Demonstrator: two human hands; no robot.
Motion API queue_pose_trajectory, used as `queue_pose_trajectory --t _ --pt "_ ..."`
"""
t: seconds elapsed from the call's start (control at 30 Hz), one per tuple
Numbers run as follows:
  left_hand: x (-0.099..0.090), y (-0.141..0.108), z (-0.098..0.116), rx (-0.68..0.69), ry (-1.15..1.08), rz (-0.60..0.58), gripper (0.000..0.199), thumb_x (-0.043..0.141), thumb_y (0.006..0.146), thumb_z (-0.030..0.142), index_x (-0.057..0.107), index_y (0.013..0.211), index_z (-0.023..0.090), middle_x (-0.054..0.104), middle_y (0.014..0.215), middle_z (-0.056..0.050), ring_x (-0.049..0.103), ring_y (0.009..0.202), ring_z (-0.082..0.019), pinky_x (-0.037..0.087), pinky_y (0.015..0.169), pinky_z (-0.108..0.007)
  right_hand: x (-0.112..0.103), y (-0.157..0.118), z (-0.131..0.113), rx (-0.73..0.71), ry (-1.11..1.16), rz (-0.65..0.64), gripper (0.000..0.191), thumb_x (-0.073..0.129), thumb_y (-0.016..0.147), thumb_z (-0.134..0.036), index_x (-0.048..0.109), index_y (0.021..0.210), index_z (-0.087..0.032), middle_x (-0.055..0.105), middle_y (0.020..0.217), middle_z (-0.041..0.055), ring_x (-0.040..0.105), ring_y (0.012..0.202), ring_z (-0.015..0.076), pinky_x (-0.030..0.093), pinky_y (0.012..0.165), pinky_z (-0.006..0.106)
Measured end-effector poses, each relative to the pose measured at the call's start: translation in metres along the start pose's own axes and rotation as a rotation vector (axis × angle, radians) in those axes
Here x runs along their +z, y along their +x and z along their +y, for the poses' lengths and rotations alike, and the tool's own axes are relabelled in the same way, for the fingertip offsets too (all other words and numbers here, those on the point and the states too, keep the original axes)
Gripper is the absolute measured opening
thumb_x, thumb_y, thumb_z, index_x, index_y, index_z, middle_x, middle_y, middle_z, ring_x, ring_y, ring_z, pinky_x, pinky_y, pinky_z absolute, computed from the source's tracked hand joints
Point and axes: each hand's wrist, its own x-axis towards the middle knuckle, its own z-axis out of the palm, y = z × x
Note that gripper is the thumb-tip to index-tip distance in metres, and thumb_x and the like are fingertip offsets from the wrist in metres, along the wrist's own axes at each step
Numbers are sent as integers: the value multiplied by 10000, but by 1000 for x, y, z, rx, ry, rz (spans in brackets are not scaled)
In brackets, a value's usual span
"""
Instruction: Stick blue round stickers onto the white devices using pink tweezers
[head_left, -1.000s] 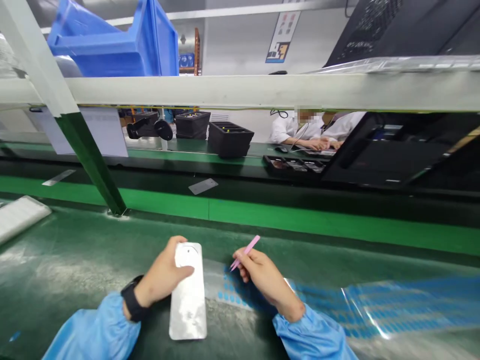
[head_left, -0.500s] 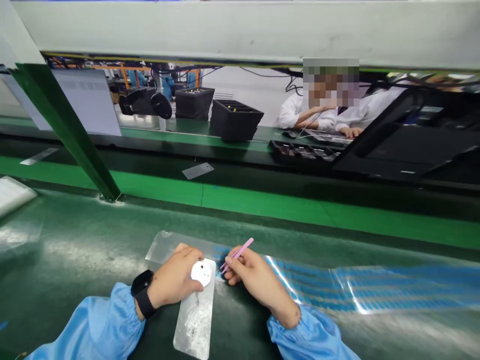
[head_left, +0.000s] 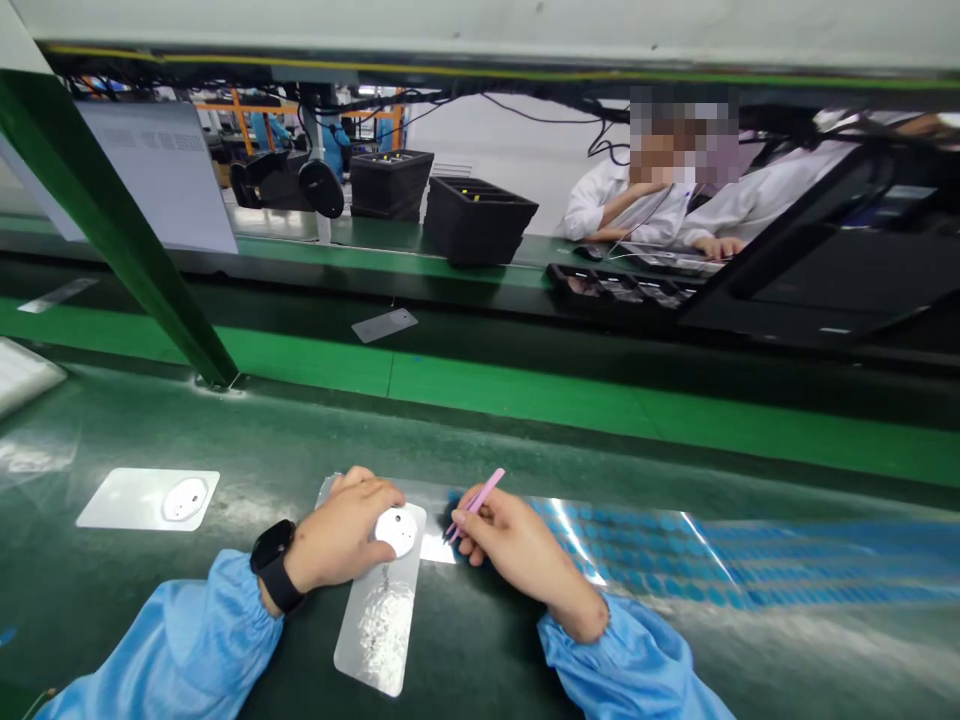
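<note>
My left hand [head_left: 345, 530], with a black watch at the wrist, curls its fingers and thumb around a white round disc [head_left: 396, 531] that has small dark holes in its face. The disc lies at the upper end of a pale, translucent rectangular plate [head_left: 382, 620] on the green surface. To the right, my right hand [head_left: 510, 535] pinches pink tweezers [head_left: 480, 500], their dark tips pointing down and left, close to the plate but apart from the disc. Beneath and beyond this hand runs a clear film sheet with rows of blue round stickers [head_left: 645, 550].
Left on the bench, a second translucent plate [head_left: 124, 500] carries another white disc [head_left: 185, 499]. A green slanted post [head_left: 135, 240] rises behind it. Beyond a green strip [head_left: 480, 390] are a thin plate [head_left: 384, 325], black bins [head_left: 476, 220] and people in white sleeves [head_left: 600, 205].
A second plate with a white disc now shows on the bench at left. The view has tilted slightly. Both hands keep their grips, and the tweezers stay beside the disc.
</note>
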Motion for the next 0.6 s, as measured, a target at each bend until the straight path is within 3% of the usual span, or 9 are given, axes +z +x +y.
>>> queue_pose_trajectory --t 0.6 --pt "5 -2 -1 57 156 -19 366 667 760 162 603 1115 222 642 1250 -54 486 1185 -272 386 1034 -456 1 5 0 70 -5 5 409 626 699 -599 526 784 -212 635 566 -19 625 459 150 491 471 269"
